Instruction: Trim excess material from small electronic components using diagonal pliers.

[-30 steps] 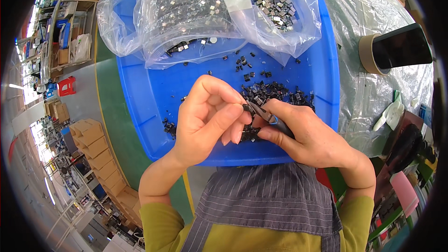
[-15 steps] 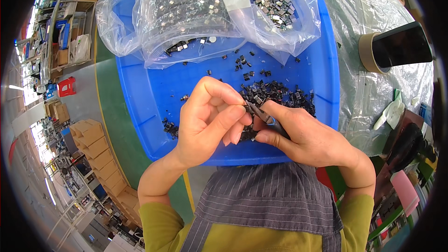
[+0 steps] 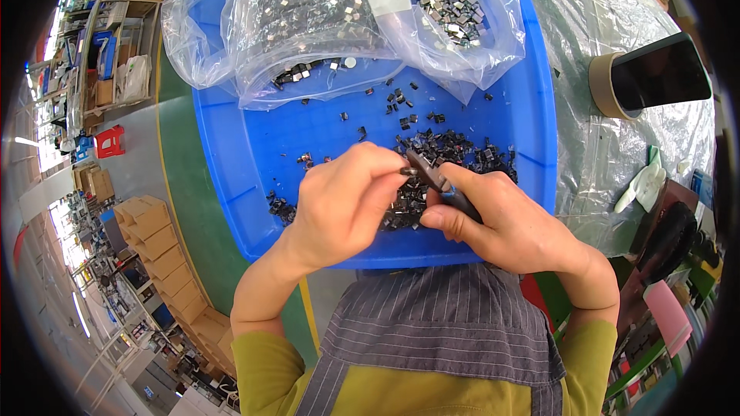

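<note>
My left hand (image 3: 339, 204) is closed, pinching a small dark part (image 3: 408, 172) between thumb and fingertips. My right hand (image 3: 505, 219) grips a pair of pliers or cutters (image 3: 455, 196) with dark handles; their jaws are beside the small part, and whether they touch it I cannot tell. Below both hands, a heap of small black parts (image 3: 443, 144) lies in a blue tray (image 3: 532, 131), partly hidden by my hands. Toward the far side of the tray are a clear plastic bag (image 3: 308, 23) of small metal-faced parts and another open bag (image 3: 493, 54) with similar silvery pieces (image 3: 451, 4).
To the right, a phone-like black device (image 3: 663, 73) leans in a tan tape roll (image 3: 605, 85) on a plastic-covered table (image 3: 582, 154). A white glove (image 3: 644, 185) lies nearer. Cardboard boxes (image 3: 158, 250) and a red stool (image 3: 109, 141) stand on the floor at left.
My left hand has turned, its fingers folding in so the back of the hand shows more. The plier jaws have swung to a steeper angle beside the small part.
</note>
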A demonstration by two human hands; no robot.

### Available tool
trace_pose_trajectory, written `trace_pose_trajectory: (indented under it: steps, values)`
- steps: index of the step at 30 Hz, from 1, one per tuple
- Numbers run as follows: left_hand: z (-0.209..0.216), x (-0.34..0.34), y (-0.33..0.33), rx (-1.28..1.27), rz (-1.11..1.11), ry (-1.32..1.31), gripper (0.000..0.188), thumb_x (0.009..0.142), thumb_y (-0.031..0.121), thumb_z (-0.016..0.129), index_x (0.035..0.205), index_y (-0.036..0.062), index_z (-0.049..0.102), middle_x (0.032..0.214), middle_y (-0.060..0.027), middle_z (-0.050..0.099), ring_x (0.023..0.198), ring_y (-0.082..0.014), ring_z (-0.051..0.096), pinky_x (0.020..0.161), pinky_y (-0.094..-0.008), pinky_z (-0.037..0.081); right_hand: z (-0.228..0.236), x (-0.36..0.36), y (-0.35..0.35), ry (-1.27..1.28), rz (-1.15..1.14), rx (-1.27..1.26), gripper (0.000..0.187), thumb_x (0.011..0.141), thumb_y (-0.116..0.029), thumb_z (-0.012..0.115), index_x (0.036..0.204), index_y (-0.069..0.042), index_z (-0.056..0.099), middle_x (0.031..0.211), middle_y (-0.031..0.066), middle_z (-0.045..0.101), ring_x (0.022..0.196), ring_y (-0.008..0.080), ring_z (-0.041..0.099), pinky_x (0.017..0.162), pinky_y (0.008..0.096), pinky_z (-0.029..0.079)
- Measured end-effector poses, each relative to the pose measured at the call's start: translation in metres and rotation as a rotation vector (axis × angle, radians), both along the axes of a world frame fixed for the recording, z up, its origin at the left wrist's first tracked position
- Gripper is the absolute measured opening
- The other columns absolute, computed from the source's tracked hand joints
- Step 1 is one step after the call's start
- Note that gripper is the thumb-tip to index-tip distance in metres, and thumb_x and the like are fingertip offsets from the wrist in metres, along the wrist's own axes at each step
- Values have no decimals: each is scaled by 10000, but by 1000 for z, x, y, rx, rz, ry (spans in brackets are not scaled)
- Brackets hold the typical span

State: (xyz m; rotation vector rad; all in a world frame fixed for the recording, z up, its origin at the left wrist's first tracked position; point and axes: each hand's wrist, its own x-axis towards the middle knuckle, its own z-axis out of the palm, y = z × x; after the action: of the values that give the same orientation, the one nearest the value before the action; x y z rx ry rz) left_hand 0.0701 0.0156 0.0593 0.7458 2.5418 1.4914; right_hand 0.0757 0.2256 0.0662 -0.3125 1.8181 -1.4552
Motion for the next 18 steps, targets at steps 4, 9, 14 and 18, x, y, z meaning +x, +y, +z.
trace_pose_trajectory:
  steps: [4,9,14,18]
  values:
    - [-6,3,0,-29,35,194,149,775,-51,646,907,-24,582,732,-121,616,576,-239,596,505,-305,459,0,1,-1,42,14,-12,230,907,-207,592,930,8,513,673,157,558,603,322,551,589,357,428]
    - [-2,-8,-10,-36,-106,70,54,862,15,601,902,-18,586,721,-84,631,542,-135,593,476,-238,459,-5,-1,1,116,58,28,214,890,-185,607,940,4,520,749,162,582,692,340,583,632,381,441]
    - [2,-8,-10,53,-92,-104,58,886,25,578,915,-24,592,723,-88,630,552,-113,596,479,-214,462,-12,-1,-2,207,31,-14,205,861,-139,629,948,8,516,880,163,590,824,366,583,682,404,446]
    - [6,-5,-10,152,-38,-277,59,905,2,540,957,-25,546,762,-131,642,551,-131,610,458,-205,456,-14,0,-5,367,-35,31,218,835,-127,637,929,-4,483,820,171,543,793,394,553,665,453,433]
